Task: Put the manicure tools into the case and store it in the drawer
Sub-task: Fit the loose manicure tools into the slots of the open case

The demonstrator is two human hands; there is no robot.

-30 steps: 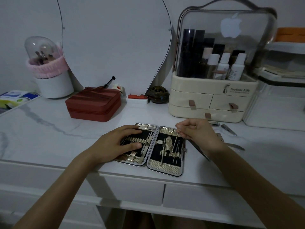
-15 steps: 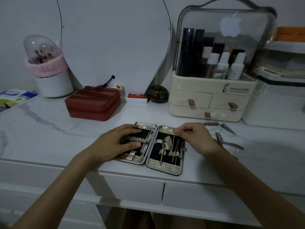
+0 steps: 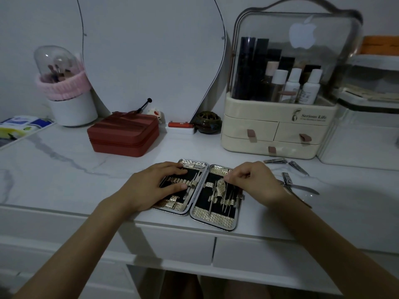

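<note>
Case: I saw the manicure case lying open flat at the front edge of the marble table.
Left hand: my left hand rested flat on the case's left half.
Right hand: my right hand had its fingers curled over the right half, seemingly pinching a thin tool there.
Loose tools: nail clippers lay on the table to the right.
Behind: a red box and a cream cosmetics organizer.

Home dressing table: mirror; cosmetics organizer
</note>
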